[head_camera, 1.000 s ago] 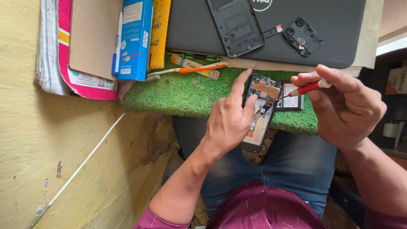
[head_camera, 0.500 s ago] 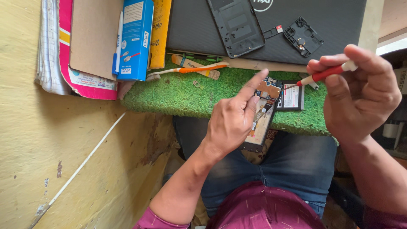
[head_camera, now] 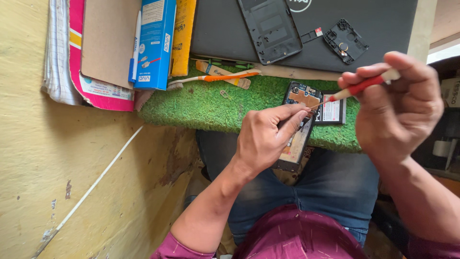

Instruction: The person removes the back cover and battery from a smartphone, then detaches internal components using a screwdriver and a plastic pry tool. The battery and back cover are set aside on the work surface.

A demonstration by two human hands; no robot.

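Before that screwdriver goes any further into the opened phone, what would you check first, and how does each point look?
1. Left hand steadies the opened phone: ok.
2. Right hand grips the red screwdriver: ok.
3. Screwdriver tip seated on a screw: cannot tell.
4. Phone fully supported by the green mat: not ok, its lower end overhangs the lap.
5. Battery lies beside the phone, on the mat: ok.

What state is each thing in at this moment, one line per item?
phone: back off, insides exposed, held at the mat edge.
left hand: gripping the phone.
right hand: pinching the red screwdriver, tip at the phone's upper part.
back cover: detached, lying on the closed laptop.
battery: out, on the green mat.
toothbrush: lying idle.
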